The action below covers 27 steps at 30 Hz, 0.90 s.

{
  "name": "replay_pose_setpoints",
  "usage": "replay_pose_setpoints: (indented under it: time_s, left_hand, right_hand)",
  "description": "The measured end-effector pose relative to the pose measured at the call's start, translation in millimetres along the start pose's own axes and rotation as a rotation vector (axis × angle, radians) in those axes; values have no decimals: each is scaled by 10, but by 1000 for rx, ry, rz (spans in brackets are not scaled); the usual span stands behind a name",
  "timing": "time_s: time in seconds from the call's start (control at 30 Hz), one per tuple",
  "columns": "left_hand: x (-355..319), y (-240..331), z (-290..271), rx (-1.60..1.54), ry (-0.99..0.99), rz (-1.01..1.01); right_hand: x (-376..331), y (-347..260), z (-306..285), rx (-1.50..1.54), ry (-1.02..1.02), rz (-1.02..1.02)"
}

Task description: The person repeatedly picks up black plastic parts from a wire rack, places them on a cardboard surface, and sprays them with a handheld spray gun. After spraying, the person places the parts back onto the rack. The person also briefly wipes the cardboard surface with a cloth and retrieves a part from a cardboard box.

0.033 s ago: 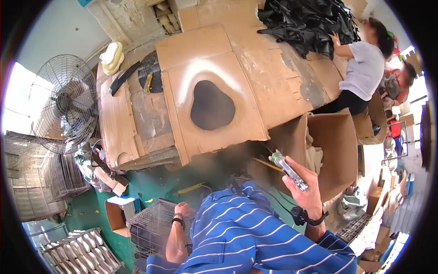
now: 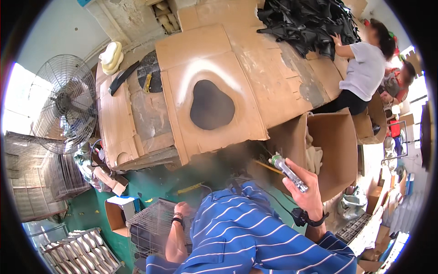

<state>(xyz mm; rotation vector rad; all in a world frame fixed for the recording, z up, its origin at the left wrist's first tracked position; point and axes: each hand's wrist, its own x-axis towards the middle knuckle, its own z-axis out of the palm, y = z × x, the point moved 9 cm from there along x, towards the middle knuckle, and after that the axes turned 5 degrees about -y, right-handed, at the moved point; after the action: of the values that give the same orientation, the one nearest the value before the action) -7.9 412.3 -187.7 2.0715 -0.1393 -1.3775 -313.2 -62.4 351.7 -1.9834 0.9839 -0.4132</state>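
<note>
Here, a slim silvery spray gun (image 2: pixel 288 172) gripped in the right hand (image 2: pixel 306 192); left hand (image 2: pixel 181 210) closed on a wire cage (image 2: pixel 153 226).

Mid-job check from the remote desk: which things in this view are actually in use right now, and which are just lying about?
In use:
- right hand, raised and gripping the spray gun
- cardboard sheet with a dark sprayed patch
- left hand, resting on the wire cage

Lying about:
- standing fan
- open cardboard box
- pile of black pieces, handled by another person
</note>
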Motion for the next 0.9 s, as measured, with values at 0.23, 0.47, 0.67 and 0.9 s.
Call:
replay_pose_setpoints:
  time_s: [0.23,0.47,0.67,0.9]
  left_hand:
    - [284,325,2,438,-33,168]
    - [253,737,142,-163,-29,-51]
    - [498,-82,12,-206,-16,38]
    - [349,-110,179,204,-137,261]
  right_hand:
    - [44,-195,192,100,-121,-128]
    - [217,-151,34,56,96,-128]
    - [89,100,-109,31,-20,-3]
    - [105,-5,-53,68,14,-31]
